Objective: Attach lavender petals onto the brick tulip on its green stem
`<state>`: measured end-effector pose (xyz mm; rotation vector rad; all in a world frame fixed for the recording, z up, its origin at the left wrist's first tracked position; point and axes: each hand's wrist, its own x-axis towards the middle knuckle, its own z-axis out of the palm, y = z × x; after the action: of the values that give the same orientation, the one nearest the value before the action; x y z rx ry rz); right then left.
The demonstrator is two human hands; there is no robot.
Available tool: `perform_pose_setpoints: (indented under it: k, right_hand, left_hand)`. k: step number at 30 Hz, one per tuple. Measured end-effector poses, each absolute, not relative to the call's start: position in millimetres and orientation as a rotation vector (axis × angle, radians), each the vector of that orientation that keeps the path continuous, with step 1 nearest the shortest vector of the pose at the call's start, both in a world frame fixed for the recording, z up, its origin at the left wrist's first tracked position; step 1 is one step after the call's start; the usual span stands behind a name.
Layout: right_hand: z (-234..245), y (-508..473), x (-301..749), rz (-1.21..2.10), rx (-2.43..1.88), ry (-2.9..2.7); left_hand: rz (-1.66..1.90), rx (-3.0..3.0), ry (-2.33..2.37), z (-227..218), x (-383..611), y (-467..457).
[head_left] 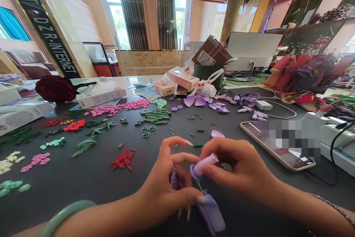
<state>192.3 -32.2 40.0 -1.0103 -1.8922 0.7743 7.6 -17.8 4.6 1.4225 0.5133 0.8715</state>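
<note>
My right hand [238, 161] pinches a lilac tube-shaped piece [206, 165] with a flared rim between thumb and fingers. Facing it, my left hand [169, 181] curls around purple flower parts [173, 180], its index finger stretched out and partly raised. Below the tube, a thin stem leads down to a long lilac petal-like piece [213, 213], with my left thumb against its top. My left fingers hide part of this assembly. Just beyond my hands lie a green stick [198, 145] and a pale pink petal [217, 134].
Red sticks [123, 160] lie left of my hands. Farther back are green stems [156, 115], pink pieces [119, 108] and purple petals [198, 100]. A phone [277, 146] lies at right, near a cable. Small boxes [164, 88] and a monitor [253, 50] stand behind.
</note>
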Motion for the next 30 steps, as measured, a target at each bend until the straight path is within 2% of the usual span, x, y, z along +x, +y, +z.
perform_pose_setpoints:
  k: [10,30]
  right_hand:
    - [30.3,-42.5,192.9,0.351,-0.828,-1.993]
    - [5.6,-38.2,180.5,0.445,-0.797,-2.078]
  left_hand:
    - [1.151,0.866,0.741,20.7,20.8,-23.0]
    - [1.058,0.872,0.641,9.2,18.8,-26.7]
